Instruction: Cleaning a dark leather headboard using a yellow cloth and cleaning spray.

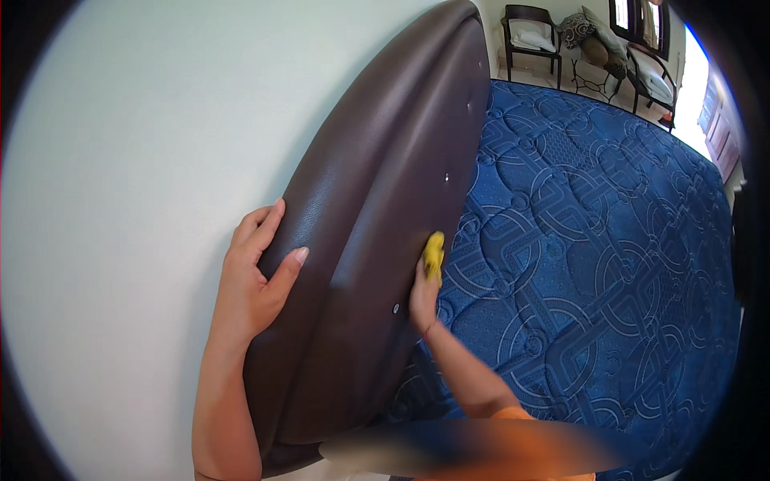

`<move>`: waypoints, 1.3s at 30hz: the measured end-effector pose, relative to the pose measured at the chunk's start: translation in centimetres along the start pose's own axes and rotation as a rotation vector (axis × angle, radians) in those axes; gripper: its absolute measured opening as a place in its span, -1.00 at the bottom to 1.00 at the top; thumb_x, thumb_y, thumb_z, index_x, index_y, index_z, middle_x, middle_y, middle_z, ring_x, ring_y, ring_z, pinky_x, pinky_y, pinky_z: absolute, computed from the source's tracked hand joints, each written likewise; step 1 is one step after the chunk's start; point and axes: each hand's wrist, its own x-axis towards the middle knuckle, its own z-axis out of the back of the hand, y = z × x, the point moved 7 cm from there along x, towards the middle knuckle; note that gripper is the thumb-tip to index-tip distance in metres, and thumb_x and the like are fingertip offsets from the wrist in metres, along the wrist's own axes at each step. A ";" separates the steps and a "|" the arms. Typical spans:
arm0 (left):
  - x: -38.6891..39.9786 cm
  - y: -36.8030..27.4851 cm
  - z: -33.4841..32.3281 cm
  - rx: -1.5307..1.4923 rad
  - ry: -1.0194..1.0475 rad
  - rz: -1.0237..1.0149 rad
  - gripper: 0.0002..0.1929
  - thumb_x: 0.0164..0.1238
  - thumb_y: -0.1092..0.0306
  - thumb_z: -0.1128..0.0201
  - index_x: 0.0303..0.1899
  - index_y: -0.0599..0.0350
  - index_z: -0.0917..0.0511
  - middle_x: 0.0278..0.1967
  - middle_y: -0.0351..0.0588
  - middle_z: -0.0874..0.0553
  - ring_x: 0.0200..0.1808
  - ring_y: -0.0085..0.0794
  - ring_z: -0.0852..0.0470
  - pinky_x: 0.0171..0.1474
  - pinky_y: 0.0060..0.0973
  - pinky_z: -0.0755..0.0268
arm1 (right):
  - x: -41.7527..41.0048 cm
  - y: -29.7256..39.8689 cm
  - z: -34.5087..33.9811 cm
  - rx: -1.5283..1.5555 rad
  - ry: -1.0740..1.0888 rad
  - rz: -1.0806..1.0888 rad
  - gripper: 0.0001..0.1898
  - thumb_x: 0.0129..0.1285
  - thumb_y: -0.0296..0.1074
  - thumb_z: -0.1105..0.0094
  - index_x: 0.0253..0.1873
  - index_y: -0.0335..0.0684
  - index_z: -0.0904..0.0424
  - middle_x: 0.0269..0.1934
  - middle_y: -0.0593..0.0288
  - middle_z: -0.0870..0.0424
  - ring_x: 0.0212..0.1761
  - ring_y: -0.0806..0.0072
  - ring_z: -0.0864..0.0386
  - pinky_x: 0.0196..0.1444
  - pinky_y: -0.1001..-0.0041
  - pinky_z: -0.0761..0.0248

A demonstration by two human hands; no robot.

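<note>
A dark brown padded headboard with a leather-like cover point(385, 198) stands along the pale wall, with small shiny buttons on its face. My left hand point(255, 270) rests on its upper edge, fingers spread over the rim on the wall side and thumb on the padding. In my right hand point(426, 294) is a bunched yellow cloth point(434, 255), pressed against the lower part of the padded face, close to the mattress. A button point(396, 308) shows just left of my right wrist.
A blue patterned mattress point(577, 252) adjoins the headboard on the right. Beyond it are a dark wooden chair point(530, 18), a second chair point(652, 75) and piled cushions point(592, 39). The wall point(132, 180) lies close on the left.
</note>
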 end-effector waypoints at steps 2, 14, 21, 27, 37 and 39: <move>-0.3 0.4 0.5 -0.001 0.015 0.029 -0.44 0.28 0.47 -0.27 0.31 0.29 -0.37 0.19 0.03 -0.50 0.26 -0.31 -0.44 0.33 -0.45 -0.19 | -6.3 2.1 -1.2 0.019 0.086 0.041 -0.39 0.46 -0.17 0.02 0.47 -0.32 -0.08 0.48 -0.08 -0.08 0.56 0.06 0.08 0.53 0.25 0.23; 0.0 0.1 -0.2 0.006 0.012 0.016 -0.46 0.28 0.53 -0.24 0.32 0.27 -0.38 0.21 0.00 -0.48 0.28 -0.32 -0.43 0.35 -0.42 -0.19 | 1.6 -2.3 1.8 0.045 -0.084 -0.081 -0.47 0.49 -0.24 0.06 0.43 -0.34 -0.12 0.38 -0.01 -0.25 0.44 0.22 -0.19 0.45 0.38 0.00; -0.4 0.6 0.7 0.041 -0.011 0.017 -0.43 0.23 0.51 -0.28 0.31 0.26 -0.39 0.18 0.02 -0.49 0.24 -0.29 -0.46 0.31 -0.44 -0.25 | -8.0 4.0 -1.2 -0.046 0.095 0.085 -0.40 0.40 -0.32 -0.04 0.47 -0.32 -0.09 0.49 -0.06 -0.07 0.56 0.09 0.07 0.53 0.24 0.20; -0.3 -0.2 0.4 0.081 -0.006 0.016 -0.42 0.22 0.51 -0.26 0.31 0.33 -0.37 0.20 0.05 -0.49 0.26 -0.26 -0.45 0.34 -0.41 -0.22 | 6.1 6.1 -1.6 0.088 -0.013 0.134 -0.46 0.43 -0.26 -0.02 0.44 -0.26 -0.19 0.45 -0.04 -0.17 0.53 0.11 -0.03 0.50 0.30 0.11; -0.3 0.2 0.9 0.089 -0.015 0.075 -0.40 0.18 0.48 -0.26 0.30 0.39 -0.36 0.22 0.12 -0.48 0.30 -0.23 -0.42 0.38 -0.38 -0.15 | -3.4 -9.7 1.7 0.228 -0.066 -0.411 -0.49 0.48 -0.20 0.07 0.40 -0.33 -0.20 0.35 0.02 -0.30 0.40 0.24 -0.23 0.40 0.36 -0.09; -0.3 0.1 0.6 0.082 -0.020 0.066 -0.39 0.18 0.48 -0.26 0.31 0.39 -0.36 0.23 0.12 -0.47 0.30 -0.23 -0.42 0.38 -0.38 -0.14 | -4.5 -1.6 0.6 -0.066 -0.062 -0.032 -0.46 0.45 -0.23 0.04 0.44 -0.29 -0.16 0.39 0.01 -0.24 0.47 0.20 -0.13 0.45 0.34 -0.03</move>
